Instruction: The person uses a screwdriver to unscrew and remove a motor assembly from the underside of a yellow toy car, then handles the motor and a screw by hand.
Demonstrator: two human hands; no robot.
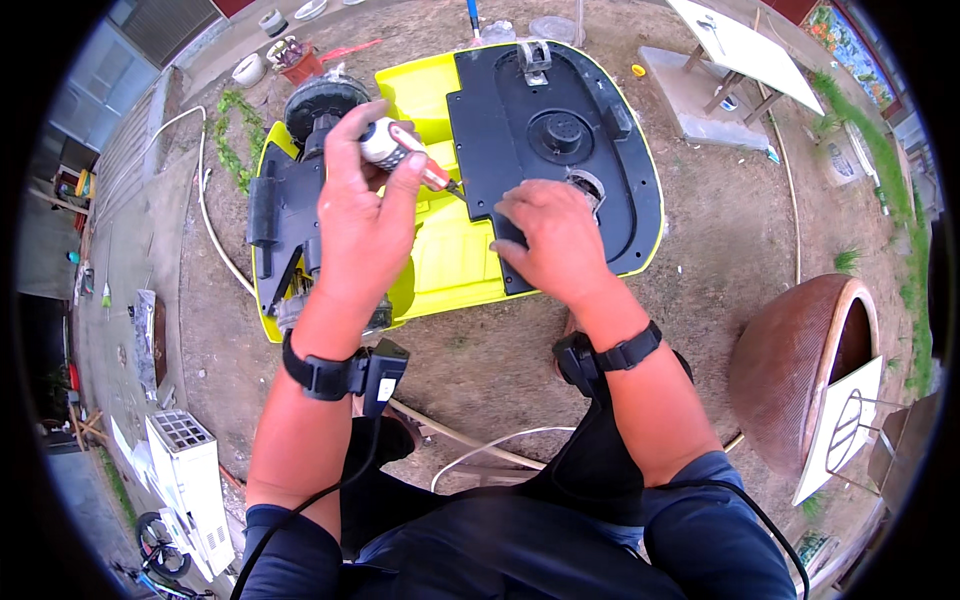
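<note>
A yellow ride-on toy vehicle [455, 285] lies underside up on the dirt, with a black bottom plate [500, 120] over its right part. My left hand [365, 200] is closed around a screwdriver [400, 148] with a white, red and black handle. Its dark tip points down to the right, at the plate's left edge; whether it touches a screw is too small to tell. My right hand [555, 235] rests on the plate's near part, thumb apart from the curled fingers, with nothing visible in it. Beside that hand sits a caster [587, 187], partly hidden.
A black wheel [322, 100] stands up at the vehicle's far left. To the right are a large clay pot [790, 370] and a white board [840, 430] leaning on it. A white table [750, 50] stands far right. Hoses [212, 220] run over the ground.
</note>
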